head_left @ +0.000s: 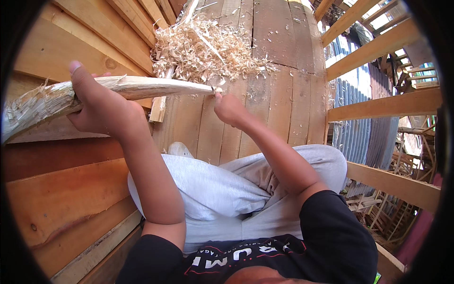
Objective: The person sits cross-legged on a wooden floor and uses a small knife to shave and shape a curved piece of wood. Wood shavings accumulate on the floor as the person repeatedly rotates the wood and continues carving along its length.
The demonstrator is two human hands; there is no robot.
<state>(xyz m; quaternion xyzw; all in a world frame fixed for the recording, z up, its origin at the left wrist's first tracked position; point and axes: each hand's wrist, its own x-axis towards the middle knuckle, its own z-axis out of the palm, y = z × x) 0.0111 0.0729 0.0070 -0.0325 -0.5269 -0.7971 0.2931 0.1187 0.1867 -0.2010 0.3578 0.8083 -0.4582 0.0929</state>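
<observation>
A pale, partly peeled wooden pole comes in from the left and narrows to a whittled, slightly curved point. My left hand is wrapped around its thicker part, thumb raised on the near side. At the pointed end, my right hand is closed in a fist against the tip. A small dark edge shows between that hand and the wood; most of what the fist holds is hidden.
Curled wood shavings are heaped on the plank floor beyond my hands. Stacked boards line the left side. A wooden railing runs along the right, with corrugated metal sheets outside it. My crossed legs lie below.
</observation>
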